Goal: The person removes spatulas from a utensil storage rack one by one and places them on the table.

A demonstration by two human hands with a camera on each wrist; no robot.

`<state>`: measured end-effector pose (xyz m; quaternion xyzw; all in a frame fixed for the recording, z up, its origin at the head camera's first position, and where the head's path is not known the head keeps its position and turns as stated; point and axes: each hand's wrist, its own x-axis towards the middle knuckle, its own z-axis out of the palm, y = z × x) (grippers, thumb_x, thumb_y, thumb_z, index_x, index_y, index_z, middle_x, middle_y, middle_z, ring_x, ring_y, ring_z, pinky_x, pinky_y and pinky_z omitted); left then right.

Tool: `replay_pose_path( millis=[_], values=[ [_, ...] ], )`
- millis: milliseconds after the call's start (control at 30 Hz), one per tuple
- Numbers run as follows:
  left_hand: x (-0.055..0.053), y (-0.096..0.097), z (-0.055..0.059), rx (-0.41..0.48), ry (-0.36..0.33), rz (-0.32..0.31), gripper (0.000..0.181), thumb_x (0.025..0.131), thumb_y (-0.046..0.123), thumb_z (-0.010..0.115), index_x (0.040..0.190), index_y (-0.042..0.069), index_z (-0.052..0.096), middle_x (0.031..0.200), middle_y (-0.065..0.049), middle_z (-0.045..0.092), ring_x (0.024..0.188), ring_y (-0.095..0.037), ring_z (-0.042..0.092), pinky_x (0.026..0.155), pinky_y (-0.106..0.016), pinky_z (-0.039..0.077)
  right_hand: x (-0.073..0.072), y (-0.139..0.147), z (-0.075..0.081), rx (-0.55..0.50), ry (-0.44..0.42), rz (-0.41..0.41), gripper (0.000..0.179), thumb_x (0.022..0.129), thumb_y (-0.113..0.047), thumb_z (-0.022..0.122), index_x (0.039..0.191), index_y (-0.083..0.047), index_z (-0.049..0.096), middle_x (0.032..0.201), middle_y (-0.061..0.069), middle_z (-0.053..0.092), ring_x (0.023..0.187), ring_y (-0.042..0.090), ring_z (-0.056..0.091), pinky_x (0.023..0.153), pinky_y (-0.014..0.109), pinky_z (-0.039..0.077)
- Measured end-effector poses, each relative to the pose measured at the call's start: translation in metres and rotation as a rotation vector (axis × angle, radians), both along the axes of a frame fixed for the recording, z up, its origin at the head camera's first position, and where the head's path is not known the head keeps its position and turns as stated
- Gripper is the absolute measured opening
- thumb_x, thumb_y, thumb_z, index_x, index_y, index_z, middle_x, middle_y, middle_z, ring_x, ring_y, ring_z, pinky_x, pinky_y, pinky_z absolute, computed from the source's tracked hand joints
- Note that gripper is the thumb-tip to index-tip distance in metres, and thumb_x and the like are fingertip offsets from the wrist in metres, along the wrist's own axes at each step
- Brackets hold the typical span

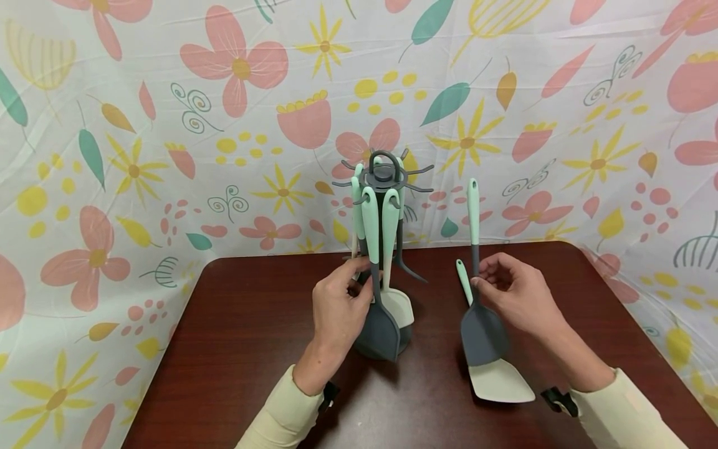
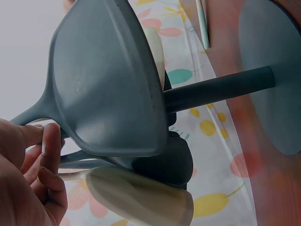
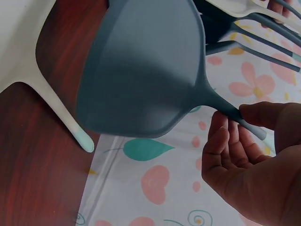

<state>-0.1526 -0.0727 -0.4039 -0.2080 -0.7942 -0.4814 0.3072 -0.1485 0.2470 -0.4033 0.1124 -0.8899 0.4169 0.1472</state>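
Note:
In the head view my left hand [image 1: 342, 308] pinches the neck of a dark grey spatula [image 1: 382, 330] with a mint handle, whose top is at a hook of the utensil rack [image 1: 384, 178]. The left wrist view shows those fingers at the base of its broad blade [image 2: 108, 80]. My right hand [image 1: 518, 293] pinches the neck of another grey spatula [image 1: 483, 337], held upright with its mint handle up. Below and behind it, a cream spatula [image 1: 502, 381] lies on the table, partly covered by the grey blade in the head view.
Several other utensils hang round the rack, among them a cream one [image 1: 397, 305] and a dark one [image 1: 408, 269] behind. The rack's round base [image 2: 268, 108] stands on the dark red-brown table [image 1: 247, 337]. A flower-patterned cloth [image 1: 241, 149] hangs behind the table.

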Motion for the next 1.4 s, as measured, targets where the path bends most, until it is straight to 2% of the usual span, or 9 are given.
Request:
replay_pose_path(
  millis=[733, 1133, 1400],
  values=[
    [0.000, 0.000, -0.001, 0.000, 0.007, 0.016, 0.015, 0.099, 0.016, 0.078, 0.114, 0.019, 0.079, 0.104, 0.006, 0.079, 0.065, -0.005, 0.066, 0.060, -0.020, 0.055, 0.001, 0.019, -0.008, 0.099, -0.135, -0.056, 0.020, 0.098, -0.019, 0.079, 0.106, -0.006, 0.067, 0.088, 0.007, 0.072, 0.072, 0.011, 0.065, 0.056, 0.028, 0.052],
    [-0.001, 0.000, -0.001, -0.001, 0.013, 0.014, 0.016, 0.099, 0.014, 0.078, 0.114, 0.018, 0.079, 0.104, 0.004, 0.079, 0.064, -0.005, 0.066, 0.060, -0.021, 0.055, 0.001, 0.029, -0.015, 0.136, -0.204, -0.056, 0.021, 0.098, -0.019, 0.079, 0.106, -0.004, 0.067, 0.088, 0.007, 0.070, 0.072, 0.015, 0.063, 0.056, 0.028, 0.050],
    [0.000, 0.000, -0.001, -0.011, 0.009, 0.022, 0.016, 0.099, 0.013, 0.078, 0.114, 0.017, 0.079, 0.104, 0.004, 0.079, 0.064, -0.006, 0.066, 0.060, -0.022, 0.056, -0.001, 0.034, -0.020, 0.139, -0.284, -0.049, 0.022, 0.099, -0.019, 0.078, 0.107, -0.002, 0.066, 0.088, 0.009, 0.068, 0.069, 0.016, 0.060, 0.055, 0.029, 0.049]
  ],
)
